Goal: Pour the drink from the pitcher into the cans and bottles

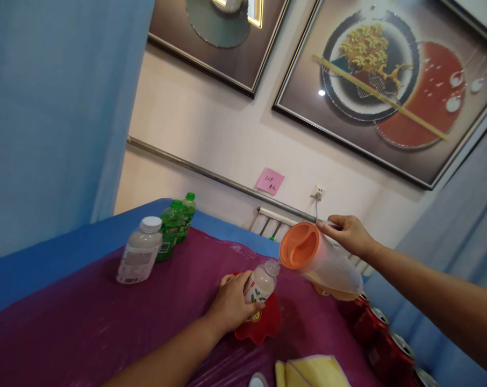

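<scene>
Front edge: folded yellow cloth (313, 372); white cap (258, 380) beside it, partly cut off
Right edge: red cans (370, 324) in a row on the purple cover (86, 317)
Left hand (232, 305): fingers wrapped round small bottle (263, 284), probably to steady it
Small bottle: over red dish (270, 323), mouth up; dish likely there for drips; base hidden, contact cannot be told
Right hand (350, 235): fingers curled tight at the handle of pitcher (338, 269); fingertips partly hidden
Pitcher: tipped, orange lid (302, 246) just beside bottle mouth, apparently to line up the two; flow unclear
Back left: white-capped bottle (138, 255), green bottles (171, 230); standing well apart, presumably for elbow room
Wall: metal rail (203, 171); pink note (270, 180); framed pictures (368, 80)
</scene>
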`<state>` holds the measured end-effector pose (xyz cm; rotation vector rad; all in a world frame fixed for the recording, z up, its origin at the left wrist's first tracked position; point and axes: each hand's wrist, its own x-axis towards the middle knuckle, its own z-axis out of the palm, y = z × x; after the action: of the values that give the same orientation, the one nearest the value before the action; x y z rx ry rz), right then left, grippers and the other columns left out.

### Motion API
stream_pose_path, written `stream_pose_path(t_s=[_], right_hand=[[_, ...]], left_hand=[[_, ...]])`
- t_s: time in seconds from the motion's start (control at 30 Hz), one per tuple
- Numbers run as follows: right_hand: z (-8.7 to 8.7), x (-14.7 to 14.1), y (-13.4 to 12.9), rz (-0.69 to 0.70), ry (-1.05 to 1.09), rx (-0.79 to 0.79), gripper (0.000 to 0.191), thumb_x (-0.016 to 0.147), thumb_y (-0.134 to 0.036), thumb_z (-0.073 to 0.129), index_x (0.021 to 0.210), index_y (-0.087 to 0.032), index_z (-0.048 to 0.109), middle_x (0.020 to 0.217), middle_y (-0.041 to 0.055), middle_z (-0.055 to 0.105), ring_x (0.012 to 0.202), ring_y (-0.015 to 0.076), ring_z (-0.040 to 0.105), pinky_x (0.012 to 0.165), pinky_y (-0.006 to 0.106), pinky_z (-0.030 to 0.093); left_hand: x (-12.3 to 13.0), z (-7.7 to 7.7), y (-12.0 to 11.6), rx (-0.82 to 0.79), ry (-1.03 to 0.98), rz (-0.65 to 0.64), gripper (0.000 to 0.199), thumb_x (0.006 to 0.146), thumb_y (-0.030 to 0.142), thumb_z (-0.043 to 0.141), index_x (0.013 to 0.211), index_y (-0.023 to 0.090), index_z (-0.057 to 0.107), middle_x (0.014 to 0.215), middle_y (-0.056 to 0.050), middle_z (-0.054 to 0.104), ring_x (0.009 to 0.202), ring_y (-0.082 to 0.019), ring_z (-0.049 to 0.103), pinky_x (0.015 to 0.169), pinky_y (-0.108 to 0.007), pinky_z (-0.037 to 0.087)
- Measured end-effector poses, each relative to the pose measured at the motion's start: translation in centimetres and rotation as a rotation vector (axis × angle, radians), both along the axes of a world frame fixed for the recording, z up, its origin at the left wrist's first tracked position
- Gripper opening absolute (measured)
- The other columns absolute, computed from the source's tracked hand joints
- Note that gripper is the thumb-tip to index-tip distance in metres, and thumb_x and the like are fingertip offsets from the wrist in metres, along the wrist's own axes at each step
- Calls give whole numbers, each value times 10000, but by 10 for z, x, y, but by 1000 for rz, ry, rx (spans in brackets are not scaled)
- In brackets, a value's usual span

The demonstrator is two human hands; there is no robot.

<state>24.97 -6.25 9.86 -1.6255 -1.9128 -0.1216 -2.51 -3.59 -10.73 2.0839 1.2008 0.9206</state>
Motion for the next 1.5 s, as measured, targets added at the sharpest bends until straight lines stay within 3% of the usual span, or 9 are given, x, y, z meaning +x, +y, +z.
stream_pose_path(t_s=[1.5], right_hand=[[2,-2,-3,-2,-13,17,606,778,-714,598,544,-238,304,550,-57,243,516,95,248,465,261,198]], left_hand=[[0,-2,1,0,-14,-5,664,626,360,854,1241,256,627,1202,-49,720,1142,-295,605,1068,-392,364]])
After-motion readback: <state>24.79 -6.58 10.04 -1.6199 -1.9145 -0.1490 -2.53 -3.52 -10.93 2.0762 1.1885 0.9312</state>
